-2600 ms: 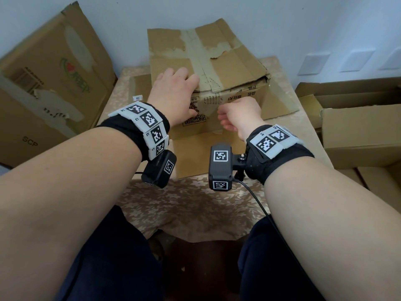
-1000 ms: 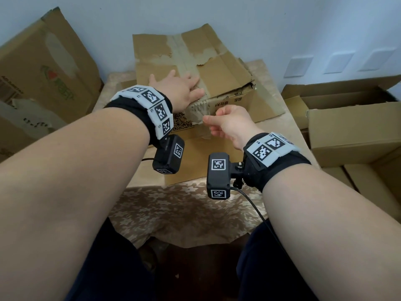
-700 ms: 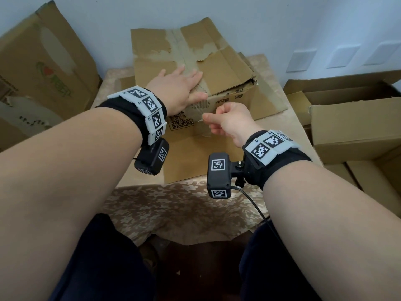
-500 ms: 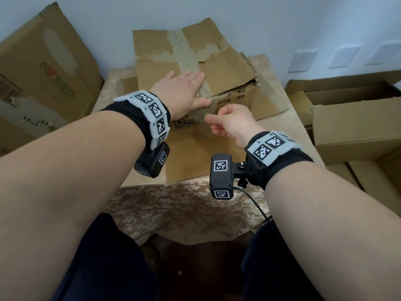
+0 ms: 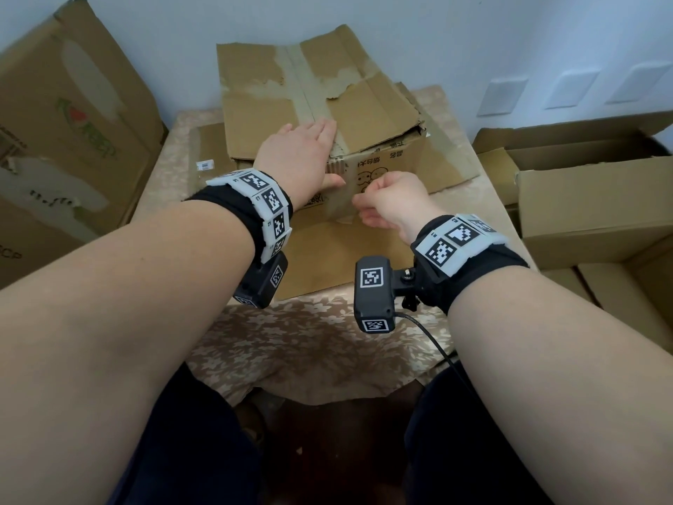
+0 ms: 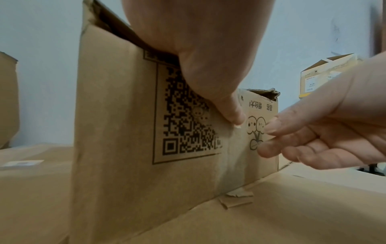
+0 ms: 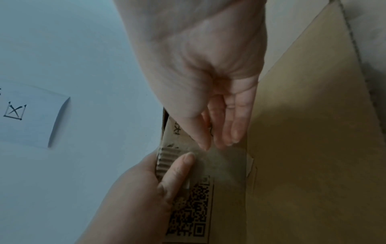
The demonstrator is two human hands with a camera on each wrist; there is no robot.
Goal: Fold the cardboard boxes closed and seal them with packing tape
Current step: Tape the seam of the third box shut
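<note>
Cluttered tabletop [image 5: 174,154], box [image 5: 386,165] upper centre. Left hand [image 5: 298,158] lies flat, pressing the flaps; right hand [image 5: 389,202] pinches old tape [image 6: 231,156] on the front. Hold firmly, pull it steadily.

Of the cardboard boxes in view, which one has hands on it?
The QR-code box on the table: the left hand presses its top flaps, the right hand touches its front. The other boxes stand untouched.
</note>
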